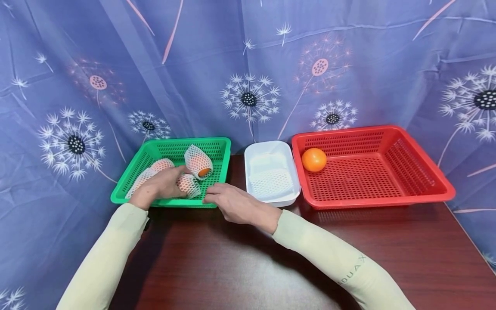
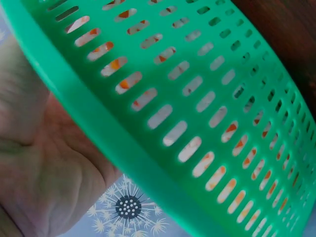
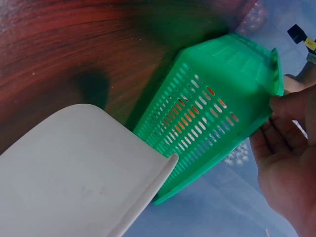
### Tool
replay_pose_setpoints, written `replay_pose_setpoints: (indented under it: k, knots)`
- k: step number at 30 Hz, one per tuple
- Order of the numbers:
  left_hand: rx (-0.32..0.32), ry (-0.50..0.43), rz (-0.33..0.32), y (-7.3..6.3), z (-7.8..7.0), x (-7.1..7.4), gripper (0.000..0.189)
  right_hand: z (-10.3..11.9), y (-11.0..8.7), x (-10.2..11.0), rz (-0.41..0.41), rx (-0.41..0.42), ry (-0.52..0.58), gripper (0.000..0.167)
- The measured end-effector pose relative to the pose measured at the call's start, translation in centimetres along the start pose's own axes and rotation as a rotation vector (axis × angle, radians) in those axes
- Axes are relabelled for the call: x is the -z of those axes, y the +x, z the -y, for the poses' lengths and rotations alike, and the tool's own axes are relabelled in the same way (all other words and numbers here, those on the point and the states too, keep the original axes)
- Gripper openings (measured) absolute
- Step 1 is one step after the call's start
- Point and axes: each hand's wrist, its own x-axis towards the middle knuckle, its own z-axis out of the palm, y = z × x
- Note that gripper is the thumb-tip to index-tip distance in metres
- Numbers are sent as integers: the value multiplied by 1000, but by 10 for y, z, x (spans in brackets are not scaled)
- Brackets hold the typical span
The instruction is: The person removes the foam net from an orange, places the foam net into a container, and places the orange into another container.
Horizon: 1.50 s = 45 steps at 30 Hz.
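Note:
In the head view my left hand (image 1: 164,183) reaches over the front rim into the green basket (image 1: 222,148). Its thumb and index finger curl round an orange in a white foam net (image 1: 188,186). Another netted orange (image 1: 199,162) lies behind it, a bare patch of peel showing. More netted fruit (image 1: 162,164) sits at the left, partly covered by that hand. The basket wall hides the left fingertips in the left wrist view. My right hand (image 1: 234,202) pinches the basket's front right rim, thumb against the edge in the right wrist view.
Right of the green basket stands a white plastic tray (image 1: 267,148) holding white foam nets (image 1: 271,184). A red basket (image 1: 372,201) is farther right, with one bare orange (image 1: 314,159) at its left end. A patterned blue curtain (image 1: 193,86) hangs behind the dark wooden table (image 1: 232,267).

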Motion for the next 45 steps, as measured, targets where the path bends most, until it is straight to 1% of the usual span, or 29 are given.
replay_pose_setpoints:
  k: [6, 11, 15, 21, 24, 30, 34, 43, 45]
  knots:
    - [-21, -6, -33, -4, 0, 3, 71, 1, -1, 1, -6, 5, 7, 35]
    - [-22, -40, -42, -6, -3, 7, 71, 1, -1, 1, -15, 3, 8, 35]
    - [-36, -69, -49, -7, -5, 9, 71, 0, -1, 0, -22, -2, 18, 34]
    - [-41, -66, -74, -8, -7, 11, 73, 0, -1, -1, -24, -1, 18, 33]
    - [-49, -79, -86, -9, -8, 11, 71, 0, -2, -1, -27, -1, 17, 33]
    - [-108, -143, -121, -14, -12, 11, 71, -1, -3, -2, -42, 7, 34, 36]
    - [-130, -181, -132, -16, -16, 11, 73, -1, -4, -2, -50, 10, 44, 38]
    - [-163, -173, -198, -21, -21, 6, 75, -2, -6, -3, -67, 16, 62, 36]
    - [-161, -176, -207, -22, -22, 6, 76, -2, -7, -4, -76, 18, 62, 35]
